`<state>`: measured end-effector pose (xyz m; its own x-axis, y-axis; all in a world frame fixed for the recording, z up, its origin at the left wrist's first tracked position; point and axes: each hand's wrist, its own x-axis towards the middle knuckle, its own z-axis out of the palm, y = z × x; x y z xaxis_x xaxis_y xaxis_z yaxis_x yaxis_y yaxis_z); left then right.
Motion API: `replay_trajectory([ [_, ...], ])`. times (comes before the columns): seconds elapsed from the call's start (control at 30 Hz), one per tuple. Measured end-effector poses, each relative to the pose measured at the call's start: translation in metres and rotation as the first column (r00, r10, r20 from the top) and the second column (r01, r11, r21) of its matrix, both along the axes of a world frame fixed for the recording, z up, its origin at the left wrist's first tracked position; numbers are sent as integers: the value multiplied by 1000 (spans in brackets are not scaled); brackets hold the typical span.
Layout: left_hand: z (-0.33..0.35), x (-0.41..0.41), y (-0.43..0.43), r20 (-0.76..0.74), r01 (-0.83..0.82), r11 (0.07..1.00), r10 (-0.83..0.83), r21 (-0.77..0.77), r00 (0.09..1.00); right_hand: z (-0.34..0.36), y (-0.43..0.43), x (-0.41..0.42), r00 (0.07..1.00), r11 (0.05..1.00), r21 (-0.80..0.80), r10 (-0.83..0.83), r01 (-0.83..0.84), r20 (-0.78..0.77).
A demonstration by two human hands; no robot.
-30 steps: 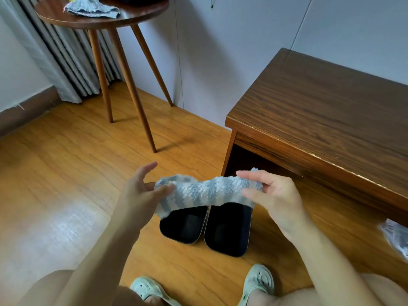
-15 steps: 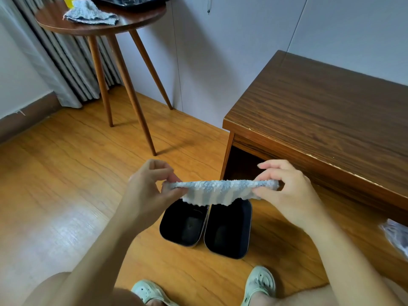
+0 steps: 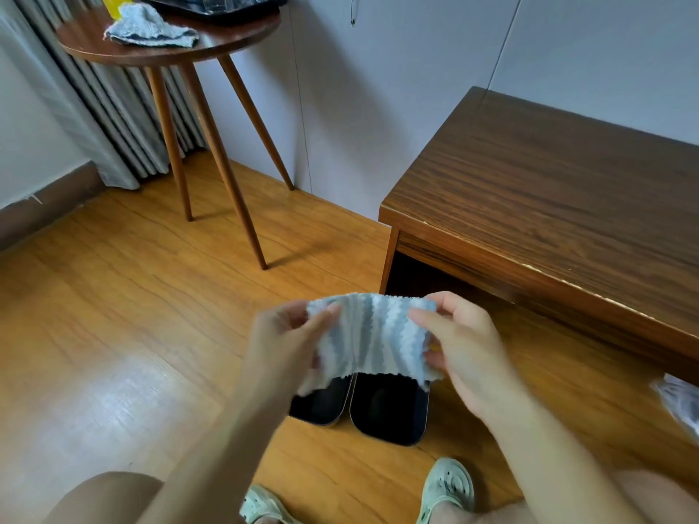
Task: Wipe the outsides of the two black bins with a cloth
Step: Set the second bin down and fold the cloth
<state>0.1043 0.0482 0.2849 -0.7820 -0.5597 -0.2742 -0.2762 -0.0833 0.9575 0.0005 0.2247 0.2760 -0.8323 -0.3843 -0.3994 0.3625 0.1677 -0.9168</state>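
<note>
Left hand (image 3: 281,346): pinching left edge of striped cloth (image 3: 372,334) | Right hand (image 3: 467,344): pinching right edge | Cloth: stretched between both, above bins | Two black bins (image 3: 389,412): side by side, touching, on wooden floor (image 3: 113,315) beside low surface (image 3: 548,191)

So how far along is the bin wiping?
Barely begun. Both hands, left and right, hold the striped cloth spread in the air above the two black bins, touching neither. The bins stand side by side on the floor. All wiping remains.
</note>
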Motion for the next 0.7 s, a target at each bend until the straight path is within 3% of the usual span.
replay_trajectory([
  [0.1,13,-2,35,-114,173,964,-152,203,982,1,-14,19,997,998,-40,46,-49,-56],
  [0.23,12,-3,40,-148,151,930,-106,336,983,5,-8,15,989,999,2,36,-36,-146],
  [0.3,7,-3,35,-195,114,967,-70,226,978,8,-3,9,992,1000,-20,-7,4,-123],
  [0.4,-12,-9,20,-257,-30,996,6,-89,966,17,5,2,996,994,-109,-41,33,-75],
  [0.47,-16,-19,12,-169,168,986,-162,20,972,24,13,-5,999,980,-194,-41,37,-19],
  [0.53,-16,-34,10,-157,453,864,-427,222,891,29,20,-15,997,966,-248,-60,70,48],
  [0.57,-14,-42,12,-163,523,822,-498,225,852,31,24,-21,993,960,-262,-87,103,75],
  [0.63,-7,-63,17,-179,534,823,-506,192,844,35,29,-36,982,944,-274,-161,183,100],
  [0.7,3,-91,23,-152,428,894,-408,134,900,41,33,-55,973,950,-208,-230,232,32],
])
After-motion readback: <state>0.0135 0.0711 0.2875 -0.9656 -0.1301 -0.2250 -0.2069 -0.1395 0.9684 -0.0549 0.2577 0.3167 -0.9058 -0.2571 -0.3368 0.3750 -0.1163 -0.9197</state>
